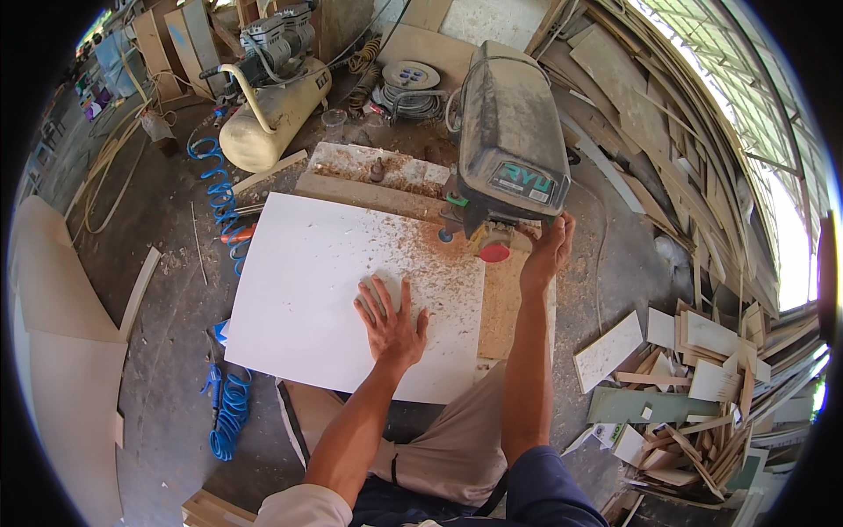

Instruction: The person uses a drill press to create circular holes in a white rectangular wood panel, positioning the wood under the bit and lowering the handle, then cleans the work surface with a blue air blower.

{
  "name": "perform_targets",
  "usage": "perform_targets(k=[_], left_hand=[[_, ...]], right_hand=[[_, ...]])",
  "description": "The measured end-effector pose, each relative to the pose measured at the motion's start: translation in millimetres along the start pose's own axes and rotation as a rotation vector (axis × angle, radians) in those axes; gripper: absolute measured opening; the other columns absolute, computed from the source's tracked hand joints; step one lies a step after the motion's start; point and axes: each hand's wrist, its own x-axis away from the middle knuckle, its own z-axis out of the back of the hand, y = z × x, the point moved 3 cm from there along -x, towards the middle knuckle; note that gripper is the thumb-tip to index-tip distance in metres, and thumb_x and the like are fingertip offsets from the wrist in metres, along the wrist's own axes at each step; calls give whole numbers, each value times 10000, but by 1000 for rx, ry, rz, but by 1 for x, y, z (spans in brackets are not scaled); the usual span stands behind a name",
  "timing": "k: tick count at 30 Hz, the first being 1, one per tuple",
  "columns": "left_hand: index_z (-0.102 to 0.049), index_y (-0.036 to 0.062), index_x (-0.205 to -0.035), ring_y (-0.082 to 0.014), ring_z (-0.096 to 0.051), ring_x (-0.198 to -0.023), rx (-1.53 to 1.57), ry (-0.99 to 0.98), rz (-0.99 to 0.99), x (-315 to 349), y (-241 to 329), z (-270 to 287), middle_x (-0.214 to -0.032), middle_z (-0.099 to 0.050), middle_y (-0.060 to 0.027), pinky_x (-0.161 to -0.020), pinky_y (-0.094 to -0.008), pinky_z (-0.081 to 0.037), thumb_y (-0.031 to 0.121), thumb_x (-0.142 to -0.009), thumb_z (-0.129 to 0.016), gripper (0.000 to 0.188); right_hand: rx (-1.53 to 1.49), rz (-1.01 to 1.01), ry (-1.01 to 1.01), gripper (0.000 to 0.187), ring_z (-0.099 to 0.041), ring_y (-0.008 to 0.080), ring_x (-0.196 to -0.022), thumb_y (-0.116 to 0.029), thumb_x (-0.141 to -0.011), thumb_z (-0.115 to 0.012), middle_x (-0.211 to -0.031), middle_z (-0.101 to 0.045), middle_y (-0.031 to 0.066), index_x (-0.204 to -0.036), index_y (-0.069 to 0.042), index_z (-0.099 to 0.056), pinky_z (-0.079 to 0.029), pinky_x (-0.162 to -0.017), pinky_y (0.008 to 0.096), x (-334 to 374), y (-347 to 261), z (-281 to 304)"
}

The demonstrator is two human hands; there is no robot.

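A white board [307, 281] lies across the work table in front of me, with wood shavings scattered over its right part. My left hand [392, 331] rests flat on the board, fingers spread. Over the board's far right corner stands a dusty black drill press [514, 123] with a red stop button [494, 253] on its front. My right hand [548, 250] is raised at the lower right of the machine's head, fingers curled around a part that the hand hides. The drill bit [446, 235] is only partly seen near the board's far edge.
Behind the board is a wooden fence strip [369, 198] covered in shavings. An air compressor [274, 114] stands far left, a cable reel [411, 77] beside the machine. Blue coiled hose [230, 417] lies left on the floor. Offcuts [694, 378] pile up on the right.
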Motion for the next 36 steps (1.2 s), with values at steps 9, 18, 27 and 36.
perform_targets(k=[9,18,27,36], left_hand=[[-125,175,-1641,-534,97,-1511,7,14,-10,1,-1,1,-1650,79,-311,-1202,-652,38,548,-1060,-254,703],[-175,158,-1633,-559,81,-1502,40,57,-27,1,-1,-1,-1645,60,-328,-1189,-677,21,545,-1049,-332,718],[-166,161,-1635,-569,76,-1498,27,51,-35,1,-1,0,-1642,61,-334,-1187,-682,9,551,-1051,-321,719],[-172,160,-1635,-568,83,-1498,30,45,-33,1,-2,1,-1642,59,-334,-1191,-675,14,559,-1055,-297,715]], right_hand=[[-11,7,9,278,-612,142,-1049,-352,-1099,-413,-1130,-591,24,-1162,-102,-518,-597,-803,400,2,2,0],[-11,17,21,296,-595,151,-1042,-370,-1097,-419,-1131,-577,35,-1166,-103,-528,-598,-799,407,5,-1,-1],[-17,19,32,292,-581,148,-1057,-347,-1101,-409,-1136,-560,34,-1165,-93,-536,-602,-795,409,7,3,0],[17,23,23,329,-575,219,-1215,-370,-1090,-441,-1238,-585,62,-1236,-87,-521,-571,-832,411,8,10,6]])
